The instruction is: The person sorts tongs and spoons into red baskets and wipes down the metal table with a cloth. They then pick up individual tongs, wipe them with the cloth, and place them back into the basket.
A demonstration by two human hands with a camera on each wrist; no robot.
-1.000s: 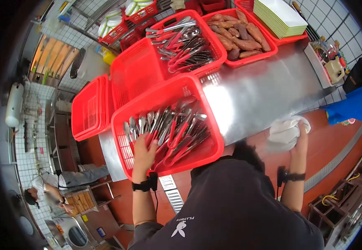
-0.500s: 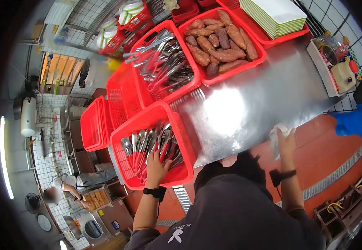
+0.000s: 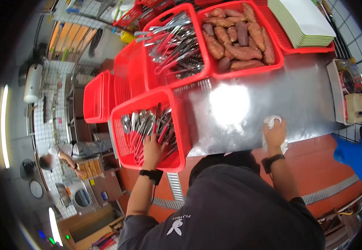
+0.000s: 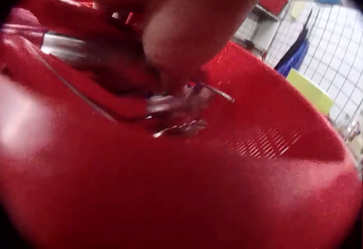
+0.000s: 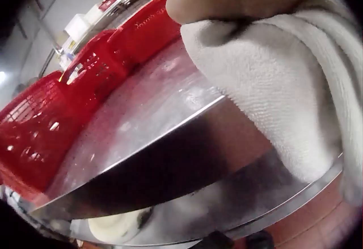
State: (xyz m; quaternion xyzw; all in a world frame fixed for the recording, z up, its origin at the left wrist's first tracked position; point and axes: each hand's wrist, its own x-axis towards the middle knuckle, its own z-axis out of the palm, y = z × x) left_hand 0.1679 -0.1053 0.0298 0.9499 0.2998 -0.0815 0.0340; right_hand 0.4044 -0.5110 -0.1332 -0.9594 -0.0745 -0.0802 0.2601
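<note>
My left hand reaches into the near red plastic basket, its fingers over a bundle of red-handled metal tongs. The left wrist view is blurred, with the thumb pointing down beside metal ends and the red basket wall; I cannot tell whether the fingers grip a tong. My right hand holds a crumpled white towel at the front edge of the steel table. In the right wrist view the towel bunches under the hand and hangs down past the table edge.
Behind stand a basket of tongs, a basket of sweet potatoes and stacked white-and-green trays. Stacked red baskets stand left. A white bin of bottles is at the right end. A person works far left.
My right hand has brought the towel from over the floor onto the table's front edge. My left hand stays at the tongs in the near basket. The head view has shifted.
</note>
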